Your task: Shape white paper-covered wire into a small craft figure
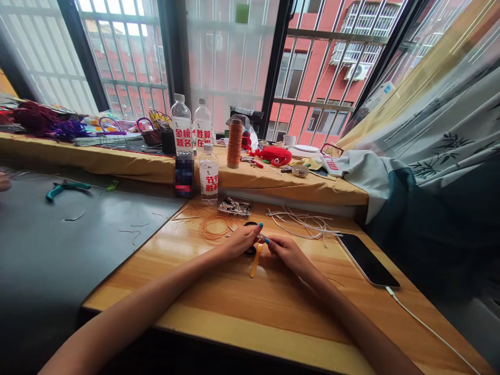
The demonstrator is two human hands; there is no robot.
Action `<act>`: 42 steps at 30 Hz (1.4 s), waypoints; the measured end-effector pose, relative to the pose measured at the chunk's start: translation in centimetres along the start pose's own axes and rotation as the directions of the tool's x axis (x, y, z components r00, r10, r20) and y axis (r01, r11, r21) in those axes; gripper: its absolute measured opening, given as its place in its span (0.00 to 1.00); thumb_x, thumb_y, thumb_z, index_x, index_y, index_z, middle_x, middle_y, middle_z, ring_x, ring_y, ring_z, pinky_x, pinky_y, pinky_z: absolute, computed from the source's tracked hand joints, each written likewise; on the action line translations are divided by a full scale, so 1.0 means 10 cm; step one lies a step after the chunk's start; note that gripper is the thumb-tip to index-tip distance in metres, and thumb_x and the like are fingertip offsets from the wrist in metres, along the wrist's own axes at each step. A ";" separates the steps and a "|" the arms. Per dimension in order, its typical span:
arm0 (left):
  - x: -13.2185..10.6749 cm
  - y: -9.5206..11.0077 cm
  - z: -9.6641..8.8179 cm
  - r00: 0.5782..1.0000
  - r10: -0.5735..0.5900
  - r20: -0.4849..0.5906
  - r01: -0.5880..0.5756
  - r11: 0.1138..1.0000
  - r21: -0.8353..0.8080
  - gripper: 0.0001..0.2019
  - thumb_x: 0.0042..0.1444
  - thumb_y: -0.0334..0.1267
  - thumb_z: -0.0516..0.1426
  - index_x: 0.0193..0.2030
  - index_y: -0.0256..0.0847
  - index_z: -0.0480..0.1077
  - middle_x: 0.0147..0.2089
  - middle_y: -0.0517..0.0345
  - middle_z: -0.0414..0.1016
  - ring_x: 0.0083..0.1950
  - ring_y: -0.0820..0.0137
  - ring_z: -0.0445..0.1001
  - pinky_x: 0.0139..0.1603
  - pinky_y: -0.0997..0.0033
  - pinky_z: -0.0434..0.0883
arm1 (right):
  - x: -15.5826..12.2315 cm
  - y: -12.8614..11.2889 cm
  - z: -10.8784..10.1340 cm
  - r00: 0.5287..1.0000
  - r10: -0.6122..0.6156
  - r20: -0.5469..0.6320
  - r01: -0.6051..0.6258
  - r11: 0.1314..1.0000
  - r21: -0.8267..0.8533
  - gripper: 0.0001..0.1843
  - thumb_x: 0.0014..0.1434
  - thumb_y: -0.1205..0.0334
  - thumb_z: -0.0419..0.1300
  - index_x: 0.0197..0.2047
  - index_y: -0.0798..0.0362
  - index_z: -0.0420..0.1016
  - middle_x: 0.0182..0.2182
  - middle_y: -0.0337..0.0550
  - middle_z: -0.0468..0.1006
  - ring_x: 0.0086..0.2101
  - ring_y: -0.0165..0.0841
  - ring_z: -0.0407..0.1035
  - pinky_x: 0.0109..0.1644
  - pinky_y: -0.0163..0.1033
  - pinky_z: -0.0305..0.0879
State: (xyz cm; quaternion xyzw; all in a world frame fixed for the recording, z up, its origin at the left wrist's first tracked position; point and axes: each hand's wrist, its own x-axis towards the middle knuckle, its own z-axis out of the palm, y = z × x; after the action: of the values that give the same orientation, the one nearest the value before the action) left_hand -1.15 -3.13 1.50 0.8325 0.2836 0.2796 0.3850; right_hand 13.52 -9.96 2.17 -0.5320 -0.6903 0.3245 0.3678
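Observation:
My left hand (pixel 242 240) and my right hand (pixel 287 251) meet over the wooden table, fingertips nearly touching. Both are closed in a pinch on a short, thin white cord (pixel 263 237), mostly covered by the fingers. Just below them a flat yellow-orange stick (pixel 255 262) lies on the wood. Black loops, apparently scissor handles (pixel 250 251), show partly behind my left hand. Left of it rests a coil of thin orange cord (pixel 215 229). Loose white cords (pixel 302 223) spread out beyond my right hand.
A clear box of small parts (pixel 235 206) and a water bottle (pixel 209 174) stand at the back. A phone (pixel 367 259) with a charging cable lies right. Teal pliers (pixel 67 189) are on the grey table. An orange thread spool (pixel 234 144) stands on the ledge. Another person's hand (pixel 4 181) shows far left.

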 end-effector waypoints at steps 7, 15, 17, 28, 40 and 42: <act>0.00 0.04 -0.02 0.999 -0.033 -0.021 0.034 0.998 0.051 0.20 0.54 0.49 0.38 0.22 0.38 0.59 0.19 0.65 0.54 0.21 0.77 0.55 0.21 0.78 0.52 | 0.02 0.03 0.00 0.999 0.016 -0.042 -0.018 0.999 -0.049 0.22 0.53 0.48 0.45 0.26 0.57 0.69 0.18 0.34 0.53 0.22 0.26 0.50 0.25 0.32 0.48; 0.02 -0.03 0.00 0.999 -0.021 -0.045 0.025 0.997 0.071 0.19 0.54 0.49 0.39 0.20 0.39 0.56 0.18 0.66 0.52 0.20 0.77 0.52 0.20 0.78 0.51 | 0.01 0.01 -0.01 0.999 -0.043 -0.021 0.039 0.989 -0.145 0.19 0.55 0.52 0.45 0.31 0.56 0.70 0.22 0.38 0.63 0.26 0.29 0.57 0.31 0.33 0.54; 0.03 -0.05 0.00 0.999 -0.029 -0.045 0.031 0.999 0.032 0.19 0.53 0.50 0.39 0.20 0.39 0.56 0.18 0.66 0.52 0.20 0.77 0.53 0.20 0.78 0.51 | 0.00 0.00 0.00 0.996 -0.083 -0.019 0.078 0.977 -0.200 0.18 0.56 0.54 0.44 0.30 0.55 0.70 0.23 0.39 0.64 0.26 0.29 0.58 0.32 0.33 0.55; 0.10 -0.14 0.02 0.997 -0.062 0.042 0.068 0.987 -0.146 0.22 0.50 0.55 0.40 0.18 0.39 0.53 0.16 0.67 0.52 0.18 0.79 0.50 0.19 0.78 0.50 | -0.01 0.05 0.02 0.968 -0.250 -0.031 0.225 0.914 -0.337 0.15 0.59 0.59 0.42 0.27 0.54 0.65 0.26 0.42 0.67 0.29 0.30 0.61 0.35 0.34 0.57; 0.17 -0.42 -0.94 0.994 -0.102 0.036 0.067 0.841 0.536 0.08 0.48 0.35 0.48 0.26 0.37 0.67 0.28 0.57 0.69 0.31 0.72 0.65 0.30 0.77 0.58 | 0.01 0.11 -0.03 0.979 -0.156 -0.133 0.104 0.937 -0.334 0.19 0.59 0.55 0.41 0.25 0.53 0.66 0.23 0.40 0.67 0.28 0.31 0.61 0.34 0.34 0.55; 0.16 -0.48 -1.03 0.987 -0.133 0.092 0.063 0.840 0.538 0.08 0.46 0.32 0.49 0.29 0.37 0.68 0.31 0.57 0.71 0.33 0.72 0.66 0.33 0.78 0.59 | 0.01 0.15 -0.03 0.982 -0.146 -0.122 0.099 0.939 -0.331 0.19 0.59 0.56 0.41 0.25 0.53 0.66 0.23 0.39 0.67 0.27 0.30 0.61 0.33 0.34 0.55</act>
State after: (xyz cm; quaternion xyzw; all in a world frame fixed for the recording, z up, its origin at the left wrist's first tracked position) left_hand -8.35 5.53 3.72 0.9070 0.3675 0.1167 0.1694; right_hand 14.52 -9.46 1.05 -0.5631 -0.7375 0.1441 0.3440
